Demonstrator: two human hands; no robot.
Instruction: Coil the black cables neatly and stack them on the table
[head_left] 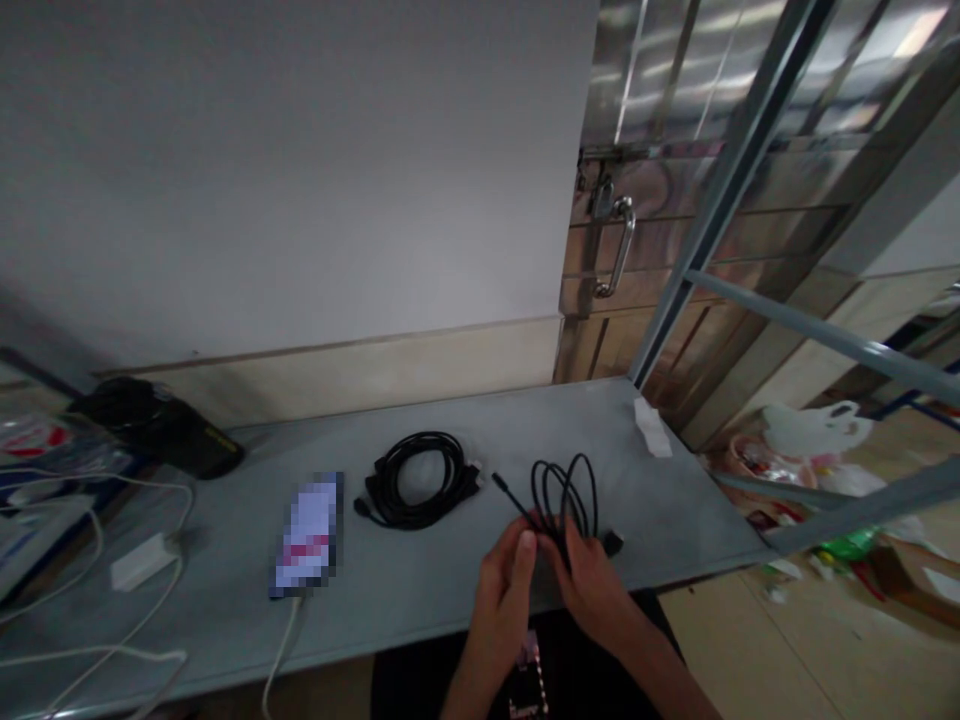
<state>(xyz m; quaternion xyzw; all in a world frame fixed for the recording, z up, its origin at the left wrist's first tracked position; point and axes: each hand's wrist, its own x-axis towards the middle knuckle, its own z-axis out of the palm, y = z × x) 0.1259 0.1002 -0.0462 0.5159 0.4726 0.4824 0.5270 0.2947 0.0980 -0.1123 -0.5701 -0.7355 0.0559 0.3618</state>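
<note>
A black cable (564,490), looped into several coils, is held up over the front edge of the table between my hands. My right hand (592,580) is closed around the lower part of the coils. A black plug (612,543) sticks out beside its fingers. My left hand (504,575) pinches the cable near one end, whose thin tip (501,484) points up and to the left. To the left of my hands, a second black cable (390,510) lies coiled on the table, with its connectors at the sides.
A phone (309,540) with a white cord lies on the grey table (420,590). Further left are a white adapter (144,562) and a black bottle (161,425) on its side. White paper (652,428) lies at right, near a metal frame post (724,200).
</note>
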